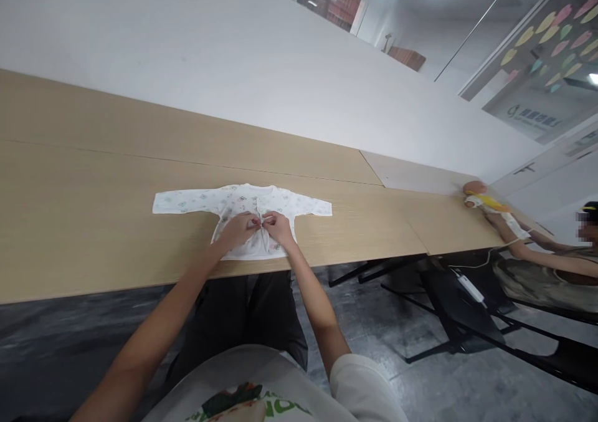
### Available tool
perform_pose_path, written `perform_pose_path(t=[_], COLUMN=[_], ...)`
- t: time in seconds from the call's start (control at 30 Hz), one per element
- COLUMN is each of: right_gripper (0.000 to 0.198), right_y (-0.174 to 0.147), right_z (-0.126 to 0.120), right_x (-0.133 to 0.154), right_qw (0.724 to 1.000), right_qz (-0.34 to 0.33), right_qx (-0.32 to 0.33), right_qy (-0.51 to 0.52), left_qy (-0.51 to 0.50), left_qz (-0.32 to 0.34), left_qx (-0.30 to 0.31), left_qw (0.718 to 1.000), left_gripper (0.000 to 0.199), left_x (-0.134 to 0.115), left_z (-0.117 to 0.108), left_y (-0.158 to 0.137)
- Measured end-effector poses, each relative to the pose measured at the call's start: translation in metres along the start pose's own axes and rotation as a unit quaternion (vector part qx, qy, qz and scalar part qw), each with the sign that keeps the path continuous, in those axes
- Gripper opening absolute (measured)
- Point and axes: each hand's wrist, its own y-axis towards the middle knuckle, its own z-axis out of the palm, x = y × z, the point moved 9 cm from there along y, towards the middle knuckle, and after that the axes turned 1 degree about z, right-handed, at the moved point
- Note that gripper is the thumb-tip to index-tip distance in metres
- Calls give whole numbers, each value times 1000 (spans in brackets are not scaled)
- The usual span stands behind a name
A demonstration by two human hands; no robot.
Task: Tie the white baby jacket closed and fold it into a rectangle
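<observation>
A small white baby shirt (236,205) with a faint coloured print lies spread on the wooden table, both sleeves stretched out to the sides. My left hand (239,229) rests over its front, left of the middle opening, fingers pinched on the cloth edge. From the other side my right hand (277,227) pinches the opposite edge of the front. The fingertips of both hands meet at the opening, about halfway down. Whatever fastener is between them is too small to make out. Below the hands the two front edges part slightly.
The light wooden table (93,235) runs along a white wall (196,54). At the far right another person (551,266) sits with arms reaching to a doll (486,201) in yellow and white. Black folding chairs (458,310) stand below the table, with a white power strip (469,288) on one.
</observation>
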Motion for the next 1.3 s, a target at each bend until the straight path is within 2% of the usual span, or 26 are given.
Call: perform_pose_path(t=[0.17, 0.33, 0.7, 0.87, 0.97, 1.13, 1.3], right_gripper=[19, 16, 19, 23, 26, 25, 18], right_y=[-5, -7, -4, -4, -5, -4, -1], right_z=[2, 3, 4, 3, 4, 3, 3], right_x=[-3, -4, 4, 6, 8, 7, -1], right_qw=[995, 987, 999, 998, 996, 995, 1000], right_qz=[46, 63, -31, -50, -60, -54, -10], right_qx=[22, 34, 5, -9, -14, -16, 4], right_qy=[84, 142, 6, -48, -71, -76, -8], left_qy=[-15, -27, -77, -45, -12, 20, 14], left_qz=[-31, -23, -40, -91, -90, -67, -58], left_qx=[21, 23, 2, -9, -23, -41, -34], left_qw=[999, 999, 996, 995, 996, 997, 998], left_gripper=[30, 35, 34, 41, 36, 32, 32], left_x=[6, 7, 10, 2, -4, -5, 4], left_z=[3, 1, -1, -9, -13, -12, -7], left_y=[0, 2, -1, -12, -14, -13, -12])
